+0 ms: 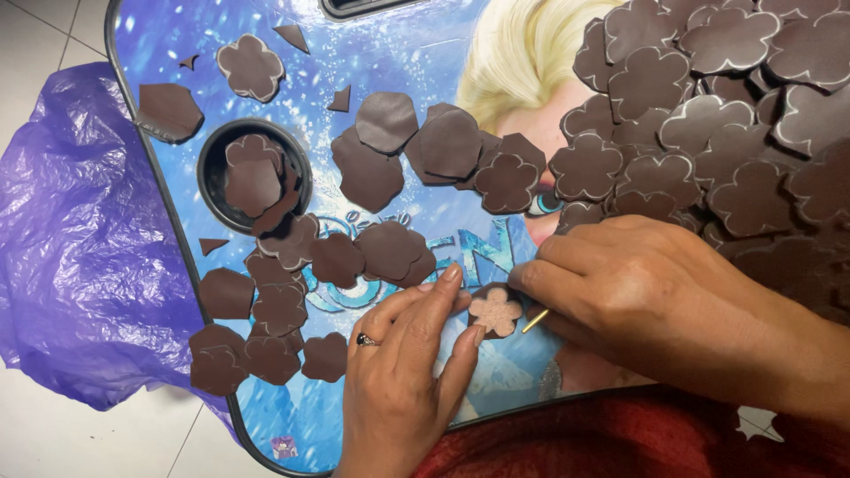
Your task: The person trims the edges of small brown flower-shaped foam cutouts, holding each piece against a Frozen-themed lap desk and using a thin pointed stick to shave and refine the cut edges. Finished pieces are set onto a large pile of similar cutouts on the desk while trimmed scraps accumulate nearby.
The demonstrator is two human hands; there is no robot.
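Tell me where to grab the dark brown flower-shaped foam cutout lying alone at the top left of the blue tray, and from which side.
Take the dark brown flower-shaped foam cutout by its scalloped rim, probably from above with a fingertip pinch. It lies flat on the blue printed tray, apart from the other pieces, so any lobe is free; the lobes give fingertips an edge to lift.

Just above my left grip [403, 341] the loose brown cutouts [372, 252] crowd the printed blue desk [407, 53], leaving only thin gaps. Up and left of it the round black cup holder [212, 173] is filled with more pieces. Above my right grip [620, 274] the heaped flower shapes [708, 115] block the whole corner. Between my grips lies one pale flower piece [496, 310]; below it the desk is bare to its rim. Left of my left grip, purple plastic sheeting [80, 239] covers the floor.
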